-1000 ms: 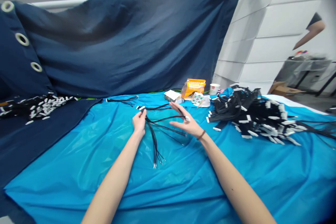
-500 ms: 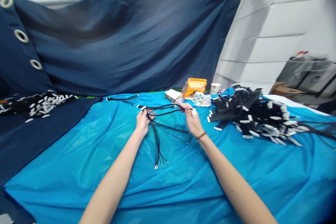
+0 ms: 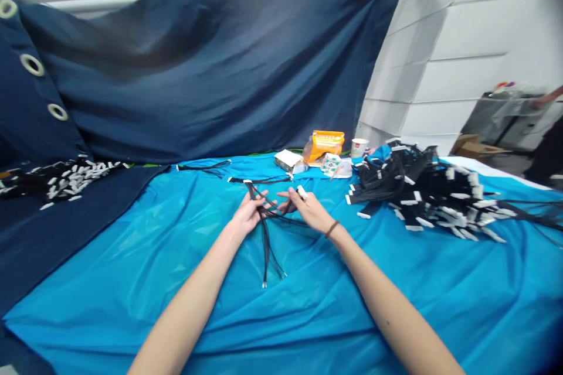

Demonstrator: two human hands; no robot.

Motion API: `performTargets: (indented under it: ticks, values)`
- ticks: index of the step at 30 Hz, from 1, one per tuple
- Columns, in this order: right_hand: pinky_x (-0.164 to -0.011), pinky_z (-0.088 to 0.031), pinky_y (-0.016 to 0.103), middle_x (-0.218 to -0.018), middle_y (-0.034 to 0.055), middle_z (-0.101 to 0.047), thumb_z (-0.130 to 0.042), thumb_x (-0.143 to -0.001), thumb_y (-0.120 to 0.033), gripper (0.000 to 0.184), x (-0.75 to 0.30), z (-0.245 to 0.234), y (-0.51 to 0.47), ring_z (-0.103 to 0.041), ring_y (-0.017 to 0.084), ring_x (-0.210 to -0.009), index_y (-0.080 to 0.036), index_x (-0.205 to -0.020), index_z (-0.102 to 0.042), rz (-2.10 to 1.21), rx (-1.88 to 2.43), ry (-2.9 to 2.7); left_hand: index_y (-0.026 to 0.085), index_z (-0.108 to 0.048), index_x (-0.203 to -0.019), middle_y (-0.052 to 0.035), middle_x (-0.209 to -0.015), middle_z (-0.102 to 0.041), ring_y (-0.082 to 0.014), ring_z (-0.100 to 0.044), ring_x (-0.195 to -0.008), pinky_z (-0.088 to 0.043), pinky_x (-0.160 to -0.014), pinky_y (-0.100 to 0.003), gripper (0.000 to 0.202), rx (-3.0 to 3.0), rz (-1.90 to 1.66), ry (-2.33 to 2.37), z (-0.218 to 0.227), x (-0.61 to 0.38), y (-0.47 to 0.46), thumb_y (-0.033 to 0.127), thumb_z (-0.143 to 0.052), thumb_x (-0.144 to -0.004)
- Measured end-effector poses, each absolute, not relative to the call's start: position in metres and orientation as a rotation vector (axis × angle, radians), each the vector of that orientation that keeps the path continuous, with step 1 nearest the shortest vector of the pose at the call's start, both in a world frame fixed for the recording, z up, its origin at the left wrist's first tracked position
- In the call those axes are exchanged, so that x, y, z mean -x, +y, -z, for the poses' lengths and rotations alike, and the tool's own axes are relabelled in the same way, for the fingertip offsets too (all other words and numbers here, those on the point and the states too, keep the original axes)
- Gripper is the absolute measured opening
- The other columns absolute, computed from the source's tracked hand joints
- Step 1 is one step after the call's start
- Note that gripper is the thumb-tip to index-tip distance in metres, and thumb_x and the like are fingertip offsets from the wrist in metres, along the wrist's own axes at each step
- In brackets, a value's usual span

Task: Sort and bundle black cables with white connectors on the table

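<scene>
A black wire harness (image 3: 265,246) with a white connector at its top end hangs from my left hand (image 3: 248,214), whose fingers are closed around its upper part. Its loose wire ends fan out downward over the blue sheet. My right hand (image 3: 308,208) is close beside it, fingers bent around black wires with a white connector (image 3: 301,192) showing above the knuckles. Between the two hands the wires cross, and I cannot tell which strand belongs to which. Just behind my hands lies another black harness (image 3: 259,180), flat on the sheet.
A large heap of black harnesses (image 3: 409,187) lies right; another pile (image 3: 61,181) sits left on dark cloth. A further harness (image 3: 204,167) lies at the back, near a small box (image 3: 289,159), an orange pouch (image 3: 325,145) and a paper cup (image 3: 359,147). A person's arm (image 3: 548,99) shows far right.
My right hand has moved left with its connector, close to my left hand. The stretched wires between them have gone slack. A person has come into view at the far right.
</scene>
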State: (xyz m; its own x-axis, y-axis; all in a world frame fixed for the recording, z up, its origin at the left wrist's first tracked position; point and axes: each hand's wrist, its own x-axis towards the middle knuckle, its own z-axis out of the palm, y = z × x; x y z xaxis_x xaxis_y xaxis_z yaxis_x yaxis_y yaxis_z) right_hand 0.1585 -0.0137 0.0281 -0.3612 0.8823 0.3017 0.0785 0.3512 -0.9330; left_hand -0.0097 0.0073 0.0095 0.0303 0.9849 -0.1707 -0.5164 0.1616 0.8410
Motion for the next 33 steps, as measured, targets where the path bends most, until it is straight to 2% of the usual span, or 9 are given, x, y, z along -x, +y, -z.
performTargets:
  ticks: [4, 8, 12, 16, 19, 23, 29, 33]
  values:
    - [-0.071, -0.050, 0.038, -0.073, 0.0074, -0.067, -0.040, -0.077, -0.062, 0.055, -0.163, -0.032, -0.012, -0.062, 0.020, -0.066, -0.017, -0.100, -0.062, -1.481, 0.850, -1.503, 0.024, -0.038, -0.107, -0.0109, -0.117, -0.054, -0.0224, -0.065, -0.076, -0.054, -0.060, -0.043, 0.040, -0.694, -1.242, 0.900, -0.009, 0.005, 0.005, 0.002, -0.046, -0.075]
    - [-0.077, -0.049, 0.040, -0.086, 0.0098, -0.067, -0.036, -0.082, -0.059, 0.052, -0.172, -0.040, -0.012, -0.064, 0.021, -0.074, -0.016, -0.101, -0.059, -1.681, 0.713, -1.311, 0.021, -0.042, -0.106, -0.0141, -0.117, -0.055, -0.0228, -0.064, -0.083, -0.053, -0.066, -0.039, 0.034, -0.752, -1.216, 0.800, -0.018, 0.010, 0.004, 0.005, -0.048, -0.076]
    - [-0.082, -0.047, 0.041, -0.095, 0.0109, -0.066, -0.032, -0.086, -0.053, 0.049, -0.181, -0.043, -0.009, -0.063, 0.021, -0.085, -0.015, -0.100, -0.059, -1.709, 0.633, -1.263, 0.015, -0.051, -0.101, -0.0166, -0.111, -0.059, -0.0216, -0.065, -0.077, -0.053, -0.057, -0.028, 0.027, -0.850, -1.087, 0.784, -0.031, 0.019, 0.001, 0.008, -0.053, -0.075]
    - [-0.080, -0.049, 0.038, -0.096, 0.0123, -0.065, -0.034, -0.086, -0.051, 0.048, -0.180, -0.039, -0.005, -0.061, 0.021, -0.088, -0.014, -0.099, -0.060, -1.668, 0.678, -1.233, 0.013, -0.051, -0.108, -0.0180, -0.110, -0.060, -0.0215, -0.065, -0.072, -0.051, -0.050, -0.023, 0.033, -0.891, -0.951, 0.801, -0.036, 0.021, -0.006, 0.010, -0.055, -0.075]
    - [-0.077, -0.050, 0.033, -0.109, 0.0102, -0.059, -0.037, -0.084, -0.053, 0.047, -0.176, -0.033, -0.001, -0.059, 0.019, -0.092, -0.018, -0.108, -0.058, -1.535, 0.779, -1.214, 0.019, -0.045, -0.120, -0.0167, -0.109, -0.060, -0.0236, -0.066, -0.072, -0.052, -0.048, -0.025, 0.046, -0.937, -0.840, 0.760, -0.035, 0.016, -0.012, 0.015, -0.056, -0.075]
    - [-0.076, -0.051, 0.029, -0.125, 0.0033, -0.047, -0.036, -0.083, -0.056, 0.048, -0.169, -0.027, 0.004, -0.053, 0.017, -0.102, -0.031, -0.123, -0.046, -1.424, 0.779, -1.232, 0.031, -0.036, -0.128, -0.0142, -0.113, -0.057, -0.0266, -0.065, -0.076, -0.053, -0.047, -0.028, 0.055, -1.000, -0.757, 0.671, -0.034, 0.005, -0.023, 0.027, -0.056, -0.077]
    - [-0.071, -0.053, 0.029, -0.116, 0.0036, -0.054, -0.027, -0.085, -0.057, 0.052, -0.161, -0.029, -0.001, -0.057, 0.017, -0.095, -0.033, -0.132, -0.030, -1.508, 0.655, -1.268, 0.034, -0.035, -0.128, -0.0136, -0.120, -0.052, -0.0261, -0.065, -0.075, -0.054, -0.048, -0.030, 0.054, -1.043, -0.766, 0.616, -0.032, -0.009, -0.033, 0.034, -0.054, -0.077]
    - [-0.069, -0.053, 0.029, -0.106, 0.0037, -0.061, -0.029, -0.086, -0.055, 0.051, -0.160, -0.035, -0.008, -0.059, 0.017, -0.091, -0.031, -0.131, -0.034, -1.500, 0.630, -1.312, 0.035, -0.027, -0.131, -0.0147, -0.119, -0.051, -0.0277, -0.064, -0.082, -0.054, -0.047, -0.030, 0.059, -1.016, -0.775, 0.584, -0.026, -0.015, -0.036, 0.033, -0.053, -0.078]
